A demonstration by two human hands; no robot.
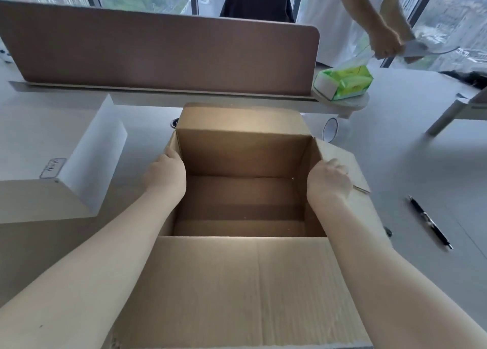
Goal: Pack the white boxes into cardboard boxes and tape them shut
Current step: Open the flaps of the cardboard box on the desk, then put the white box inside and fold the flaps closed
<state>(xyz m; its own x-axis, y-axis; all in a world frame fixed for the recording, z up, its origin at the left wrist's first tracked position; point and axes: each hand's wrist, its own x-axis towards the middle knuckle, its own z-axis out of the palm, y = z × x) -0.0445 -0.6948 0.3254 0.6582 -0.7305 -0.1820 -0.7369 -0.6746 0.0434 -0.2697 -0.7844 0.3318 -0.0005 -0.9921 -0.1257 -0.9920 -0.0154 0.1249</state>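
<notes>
Cardboard box point(245, 206) sits open on the desk point(421, 164) directly below the camera, all four flaps folded outward and its inside bare; no white boxes are in it, and none can be seen anywhere around it. The left hand point(164, 173) curls over the box's left wall at the rim, fingers wrapped on the edge, and the right hand point(328, 181) curls likewise over the right wall where the side flap bends away, so each grip is closed on cardboard and carries nothing else. This looks like the squaring-up stage, with packing and taping yet to begin. The near flap point(250, 290) spreads toward the person and hangs past the desk edge; pressure from a forearm could tip or drag the whole box. A black pen point(431, 222) lies to the right of the box, close enough that a swinging right flap might sweep it off. Beyond the box's far right corner stands what appears to be a roll of tape point(330, 130), partly hidden. To the left of the box is a white divider point(97, 153) with a name tag. Behind the box runs a brown partition point(158, 51), a green tissue pack point(345, 81) at its right end, where another person's hand point(386, 43) pulls something from it.
</notes>
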